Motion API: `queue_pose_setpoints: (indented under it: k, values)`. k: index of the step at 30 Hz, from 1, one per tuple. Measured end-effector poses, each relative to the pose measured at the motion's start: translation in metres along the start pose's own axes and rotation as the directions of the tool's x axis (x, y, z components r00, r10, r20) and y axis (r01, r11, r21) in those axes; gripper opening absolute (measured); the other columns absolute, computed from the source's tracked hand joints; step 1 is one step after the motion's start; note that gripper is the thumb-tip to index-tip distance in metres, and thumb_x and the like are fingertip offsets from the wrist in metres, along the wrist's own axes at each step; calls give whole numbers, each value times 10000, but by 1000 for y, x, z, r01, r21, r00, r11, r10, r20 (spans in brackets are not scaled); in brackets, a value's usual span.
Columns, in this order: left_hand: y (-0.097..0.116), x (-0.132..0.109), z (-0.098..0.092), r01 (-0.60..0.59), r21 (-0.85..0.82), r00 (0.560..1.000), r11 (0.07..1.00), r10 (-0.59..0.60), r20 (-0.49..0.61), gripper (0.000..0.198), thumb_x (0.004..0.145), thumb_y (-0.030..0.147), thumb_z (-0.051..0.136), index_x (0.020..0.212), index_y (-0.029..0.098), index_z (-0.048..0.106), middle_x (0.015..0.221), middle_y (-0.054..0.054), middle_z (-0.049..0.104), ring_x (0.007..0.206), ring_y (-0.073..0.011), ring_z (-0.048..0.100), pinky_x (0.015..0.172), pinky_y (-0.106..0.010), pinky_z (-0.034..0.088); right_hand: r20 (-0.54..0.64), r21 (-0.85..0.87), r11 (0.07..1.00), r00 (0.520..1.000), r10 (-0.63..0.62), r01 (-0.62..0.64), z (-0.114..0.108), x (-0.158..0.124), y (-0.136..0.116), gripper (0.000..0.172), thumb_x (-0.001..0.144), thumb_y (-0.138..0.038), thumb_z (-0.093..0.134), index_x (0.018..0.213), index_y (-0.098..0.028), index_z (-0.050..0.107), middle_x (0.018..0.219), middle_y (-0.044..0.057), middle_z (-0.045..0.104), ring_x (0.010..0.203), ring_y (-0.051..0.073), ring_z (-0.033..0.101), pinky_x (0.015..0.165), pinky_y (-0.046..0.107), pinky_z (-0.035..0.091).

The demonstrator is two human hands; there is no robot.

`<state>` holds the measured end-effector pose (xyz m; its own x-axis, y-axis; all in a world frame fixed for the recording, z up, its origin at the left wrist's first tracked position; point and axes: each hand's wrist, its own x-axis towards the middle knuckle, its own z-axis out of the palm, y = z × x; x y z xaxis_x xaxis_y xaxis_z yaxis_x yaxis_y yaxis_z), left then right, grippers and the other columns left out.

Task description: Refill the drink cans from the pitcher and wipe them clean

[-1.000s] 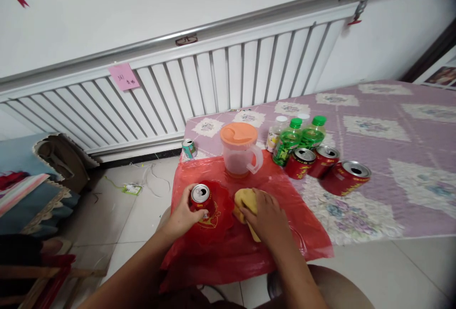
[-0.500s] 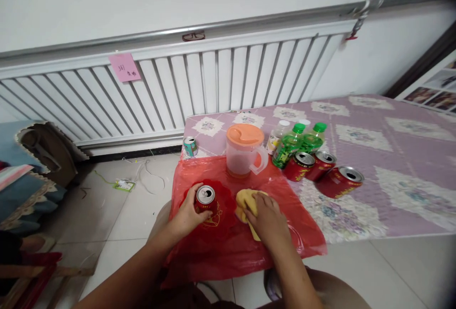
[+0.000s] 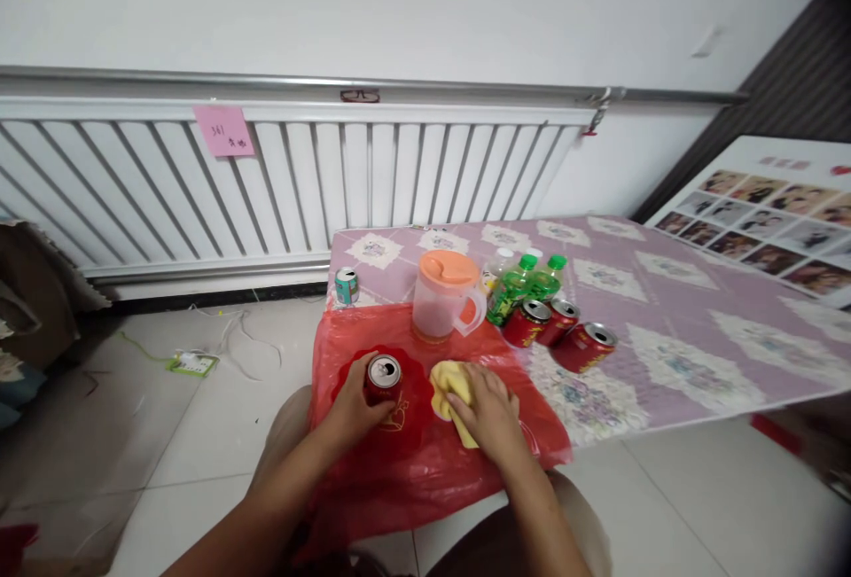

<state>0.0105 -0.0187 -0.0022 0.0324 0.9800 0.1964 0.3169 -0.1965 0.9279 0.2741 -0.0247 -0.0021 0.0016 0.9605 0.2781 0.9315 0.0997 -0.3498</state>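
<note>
My left hand (image 3: pixel 357 406) is wrapped round an opened red drink can (image 3: pixel 384 376), which stands upright over a dark red scalloped mat (image 3: pixel 413 424) with gold print. To the right, my right hand (image 3: pixel 490 413) grips a crumpled yellow cloth (image 3: pixel 452 385) against the red plastic sheet (image 3: pixel 372 506). Behind both hands stands a clear pitcher (image 3: pixel 435 307) with an orange lid, its handle pointing right. The fingertips of my right hand are partly hidden by the cloth's folds.
Right of the pitcher stand green-capped bottles (image 3: pixel 511 289) and several red cans, one (image 3: pixel 585 348) nearest the right. A small teal can (image 3: pixel 347 286) is at the back left of the flowered tablecloth (image 3: pixel 691 360). A white radiator (image 3: pixel 392 169) runs behind; cables (image 3: pixel 232 338) lie on the floor.
The camera view has turned right and levelled, so the photo board shows more fully. Both hands keep their hold on the can and the cloth.
</note>
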Motion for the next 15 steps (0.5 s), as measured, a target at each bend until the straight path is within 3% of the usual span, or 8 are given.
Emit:
queue_pose_setpoints:
  k: [2,5,10,15]
  values:
    - [4,-1,-4,9,-18,1000,1000,-10,-21,747,589,162,763,1284,200,492,1313,-97,587,1272,-282,550,1126,-468,403,-78,28,1000,997,12,-9,-10,-6,-15,499,856,-368,636,1327,-223,553,1380,149,593,1289,368,516,1017,602,406]
    - [16,-4,-10,52,-40,997,998,-54,-49,700,610,186,763,1258,204,498,1267,-84,607,1219,-276,582,1090,-462,437,-135,213,973,989,-59,87,-16,-21,-48,529,843,-285,647,1351,-205,524,1354,156,600,1272,327,536,1051,538,427]
    - [51,-13,-10,107,-131,993,986,-112,-34,702,592,187,785,1222,211,475,1226,-81,622,1172,-279,613,1052,-453,470,-113,526,842,991,-69,118,10,-45,-106,805,739,-250,733,1467,-211,392,1442,160,529,1347,330,484,1111,522,400]
    - [75,-17,-2,184,-163,983,969,-182,31,742,549,151,802,1202,213,454,1241,-98,623,1173,-287,613,1046,-455,471,-136,708,706,976,169,-24,33,-50,-129,831,711,-224,693,1472,-176,365,1460,184,502,1372,324,464,1138,513,370]
